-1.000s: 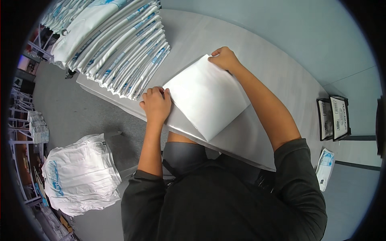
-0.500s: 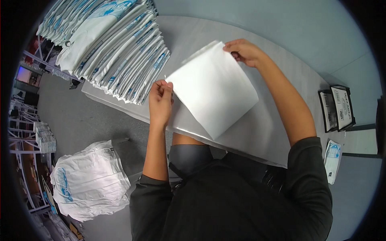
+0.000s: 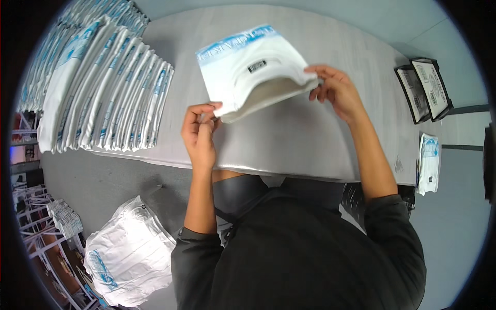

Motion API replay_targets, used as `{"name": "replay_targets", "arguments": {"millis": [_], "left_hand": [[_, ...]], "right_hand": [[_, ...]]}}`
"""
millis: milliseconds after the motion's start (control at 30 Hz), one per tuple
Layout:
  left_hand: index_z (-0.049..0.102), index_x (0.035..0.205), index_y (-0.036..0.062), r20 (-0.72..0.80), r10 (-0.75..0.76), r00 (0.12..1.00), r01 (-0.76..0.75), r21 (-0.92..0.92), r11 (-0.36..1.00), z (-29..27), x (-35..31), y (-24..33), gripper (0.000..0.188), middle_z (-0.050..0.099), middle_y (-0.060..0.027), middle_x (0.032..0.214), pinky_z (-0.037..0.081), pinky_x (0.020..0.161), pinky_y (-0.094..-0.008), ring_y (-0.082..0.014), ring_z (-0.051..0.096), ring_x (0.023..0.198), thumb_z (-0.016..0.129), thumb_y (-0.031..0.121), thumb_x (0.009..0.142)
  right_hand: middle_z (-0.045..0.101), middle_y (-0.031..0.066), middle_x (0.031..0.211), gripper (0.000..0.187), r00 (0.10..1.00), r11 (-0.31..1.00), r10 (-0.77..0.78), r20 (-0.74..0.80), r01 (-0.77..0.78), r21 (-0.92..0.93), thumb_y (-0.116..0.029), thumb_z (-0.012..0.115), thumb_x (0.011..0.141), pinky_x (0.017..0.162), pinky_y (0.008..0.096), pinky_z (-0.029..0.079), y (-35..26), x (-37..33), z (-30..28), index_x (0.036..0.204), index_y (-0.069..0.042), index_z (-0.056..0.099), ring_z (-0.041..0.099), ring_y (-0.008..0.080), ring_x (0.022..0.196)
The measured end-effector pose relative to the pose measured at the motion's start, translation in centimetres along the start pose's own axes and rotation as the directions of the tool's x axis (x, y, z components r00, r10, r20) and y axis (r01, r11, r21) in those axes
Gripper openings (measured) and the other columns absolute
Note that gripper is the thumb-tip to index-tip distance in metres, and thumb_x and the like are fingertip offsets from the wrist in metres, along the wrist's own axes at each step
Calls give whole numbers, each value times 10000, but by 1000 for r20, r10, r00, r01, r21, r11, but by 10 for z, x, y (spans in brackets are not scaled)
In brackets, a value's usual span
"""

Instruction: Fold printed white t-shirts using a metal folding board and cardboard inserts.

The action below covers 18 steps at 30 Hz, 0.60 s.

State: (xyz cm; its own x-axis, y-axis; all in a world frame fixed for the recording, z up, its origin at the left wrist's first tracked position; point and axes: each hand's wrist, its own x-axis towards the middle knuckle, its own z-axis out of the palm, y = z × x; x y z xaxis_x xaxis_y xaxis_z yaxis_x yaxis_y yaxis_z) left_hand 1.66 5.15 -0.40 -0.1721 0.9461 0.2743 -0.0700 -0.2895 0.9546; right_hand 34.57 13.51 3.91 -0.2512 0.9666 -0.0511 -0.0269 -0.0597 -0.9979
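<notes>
A folded white T-shirt [image 3: 222, 77] with a blue print band and a small black neck label is held up above the grey table [image 3: 279, 150]. Its neck opening curves toward me, showing a greyish inside. My left hand [image 3: 199, 137] pinches one shoulder corner beside the neckline, fingers closed. At the opposite corner, my right hand [image 3: 337, 93] grips the cloth between thumb and fingers, with some fingers curled underneath. Tall, closely packed rows of folded white shirts [image 3: 103, 98] with blue prints fill the table's left end, left of my left hand.
A loose heap of white shirts [image 3: 134, 248] lies low at the left, off the table. Black-framed printed cards [image 3: 431, 85] stand at the right, near another folded white shirt [image 3: 428, 163]. Metal shelving [image 3: 44, 227] lines the far left. A grey wall [image 3: 356, 23] borders the table's far side.
The folded shirt has turned from its plain white side to the printed, labelled side and moved farther away. My right hand has come lower. The view has shifted.
</notes>
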Motion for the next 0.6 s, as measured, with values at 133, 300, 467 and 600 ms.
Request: {"name": "replay_targets", "arguments": {"millis": [133,300,467,600], "left_hand": [[484,1138,29,-67,-465,883,450,-159,879,15,-24,-17,205,571,-61,1079,584,768,-310,-117,552,781,454,-9,939],[466,1204,21,-15,-564,825,549,256,796,13,-19,9,206,584,-102,1026,574,613,-274,-158,686,704,501,90,1013],[599,1044,-55,80,-654,752,598,334,729,16,-23,13,251,660,-95,827,551,554,-249,-149,701,652,701,154,950],[655,927,-63,-5,-669,743,615,397,681,21,-24,10,254,692,-91,783,554,566,-235,-127,698,651,777,158,896]], "right_hand": [[688,123,982,431,940,930,336,52,-340,138,16,405,834,522,245,459,37,-31,-26,1193,29,644,641,169,585],[689,109,905,227,913,920,361,-192,-383,-89,-100,501,989,453,226,456,24,-47,-21,1119,7,653,631,137,527],[679,69,783,249,873,856,444,-202,-480,-191,-236,593,1016,461,240,488,36,-52,-22,1088,-7,659,636,127,527],[670,56,762,253,876,860,429,-220,-471,-197,-248,644,992,476,243,511,35,-50,-12,1047,-2,666,637,121,531]]}}
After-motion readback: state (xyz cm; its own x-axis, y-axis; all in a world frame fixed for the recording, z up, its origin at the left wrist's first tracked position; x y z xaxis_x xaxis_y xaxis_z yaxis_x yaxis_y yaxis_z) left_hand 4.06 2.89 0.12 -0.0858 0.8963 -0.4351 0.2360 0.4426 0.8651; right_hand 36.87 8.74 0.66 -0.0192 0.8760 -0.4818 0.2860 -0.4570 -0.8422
